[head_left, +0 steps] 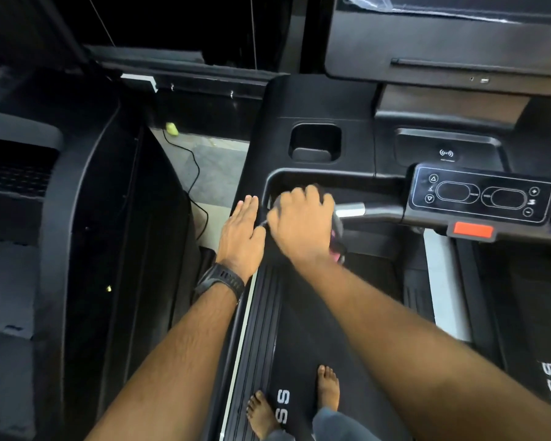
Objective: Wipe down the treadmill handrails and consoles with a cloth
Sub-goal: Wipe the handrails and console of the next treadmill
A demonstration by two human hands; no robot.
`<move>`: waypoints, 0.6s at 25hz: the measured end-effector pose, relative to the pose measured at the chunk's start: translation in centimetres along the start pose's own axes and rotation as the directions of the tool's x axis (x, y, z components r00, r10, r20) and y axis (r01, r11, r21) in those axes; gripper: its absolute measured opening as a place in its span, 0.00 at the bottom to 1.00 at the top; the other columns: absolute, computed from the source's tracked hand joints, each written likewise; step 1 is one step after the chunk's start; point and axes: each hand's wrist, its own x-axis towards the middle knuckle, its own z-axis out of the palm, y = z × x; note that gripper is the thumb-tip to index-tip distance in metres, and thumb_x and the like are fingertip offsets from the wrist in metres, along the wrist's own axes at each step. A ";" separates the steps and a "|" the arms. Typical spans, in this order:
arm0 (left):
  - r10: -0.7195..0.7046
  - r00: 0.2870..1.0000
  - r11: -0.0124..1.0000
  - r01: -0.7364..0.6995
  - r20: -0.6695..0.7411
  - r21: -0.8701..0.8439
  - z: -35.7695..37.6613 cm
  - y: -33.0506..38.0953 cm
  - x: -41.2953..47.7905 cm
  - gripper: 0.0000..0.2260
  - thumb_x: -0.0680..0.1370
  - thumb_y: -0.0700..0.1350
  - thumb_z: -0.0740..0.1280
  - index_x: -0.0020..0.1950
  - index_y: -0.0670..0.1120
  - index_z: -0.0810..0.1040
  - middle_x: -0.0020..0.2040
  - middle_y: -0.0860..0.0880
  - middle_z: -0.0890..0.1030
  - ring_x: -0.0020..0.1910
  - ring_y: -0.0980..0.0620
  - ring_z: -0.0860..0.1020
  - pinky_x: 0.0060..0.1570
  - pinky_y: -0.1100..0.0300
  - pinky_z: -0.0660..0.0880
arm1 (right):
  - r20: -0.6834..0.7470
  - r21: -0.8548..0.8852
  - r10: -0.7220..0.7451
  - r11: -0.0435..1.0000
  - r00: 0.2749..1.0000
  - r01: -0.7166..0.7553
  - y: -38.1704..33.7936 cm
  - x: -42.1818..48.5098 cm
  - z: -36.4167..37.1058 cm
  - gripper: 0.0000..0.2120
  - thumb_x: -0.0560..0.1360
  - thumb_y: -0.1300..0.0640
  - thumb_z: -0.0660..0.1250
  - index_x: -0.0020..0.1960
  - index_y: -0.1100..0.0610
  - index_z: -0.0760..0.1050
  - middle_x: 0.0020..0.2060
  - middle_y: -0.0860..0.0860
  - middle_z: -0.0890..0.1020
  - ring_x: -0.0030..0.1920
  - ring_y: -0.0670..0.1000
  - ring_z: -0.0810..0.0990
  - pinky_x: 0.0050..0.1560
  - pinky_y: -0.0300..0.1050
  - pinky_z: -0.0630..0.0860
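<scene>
Now the cloth point(337, 246) is being gripped in the right hand point(299, 224), bunched round the front handrail point(350, 210). The left hand point(240, 230) is being laid flat, fingers straight, on the side rail point(255, 167). The console panel point(481, 194) is, by the look of it, being left for later.

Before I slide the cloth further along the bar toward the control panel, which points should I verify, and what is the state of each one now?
1. Right hand grips the cloth around the handlebar: ok.
2. Left hand rests flat on the left side rail for support: ok.
3. Nothing lies on the bar between the silver sensor and the control panel: ok.
4. Red stop button is apart from both hands: ok.
5. Belt is stopped under the feet: cannot tell.
6. Cloth is clean enough: cannot tell.
</scene>
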 end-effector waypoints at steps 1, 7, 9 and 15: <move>-0.009 1.000 0.999 0.008 -0.014 -0.037 -0.1 0.0 -0.1 0.27 0.79 0.37 0.57 0.80 0.46 0.59 0.80 0.49 0.58 0.79 0.55 0.54 0.74 0.65 0.46 | -0.062 0.007 -0.059 0.998 0.996 0.060 -0.2 -0.8 0.6 0.18 0.79 0.46 0.55 0.58 0.55 0.76 0.52 0.52 0.81 0.58 0.57 0.74 0.59 0.61 0.68; -0.029 0.999 0.996 0.028 -0.013 -0.084 -0.3 -0.2 -0.1 0.28 0.79 0.37 0.57 0.80 0.46 0.59 0.80 0.49 0.59 0.78 0.54 0.56 0.75 0.64 0.48 | -0.044 -0.223 -0.551 0.818 0.833 0.530 4.6 -1.6 1.5 0.34 0.74 0.47 0.66 0.78 0.52 0.62 0.74 0.51 0.68 0.73 0.63 0.66 0.60 0.67 0.71; -0.030 1.000 0.997 0.030 0.006 -0.068 -0.3 -0.2 -0.2 0.27 0.80 0.38 0.57 0.80 0.46 0.58 0.80 0.49 0.57 0.79 0.55 0.54 0.76 0.62 0.48 | 0.031 -0.316 -0.628 0.732 0.777 0.604 6.8 -2.2 1.2 0.38 0.75 0.49 0.67 0.81 0.51 0.56 0.78 0.51 0.62 0.76 0.66 0.62 0.58 0.66 0.73; -0.021 1.000 1.000 0.021 0.023 0.005 -0.4 -0.1 -0.7 0.27 0.80 0.40 0.57 0.80 0.46 0.57 0.80 0.49 0.56 0.79 0.54 0.53 0.77 0.58 0.51 | 0.216 -0.466 -0.897 0.252 0.385 0.848 11.9 0.2 -1.0 0.35 0.80 0.57 0.64 0.83 0.51 0.53 0.82 0.49 0.54 0.79 0.65 0.56 0.67 0.65 0.68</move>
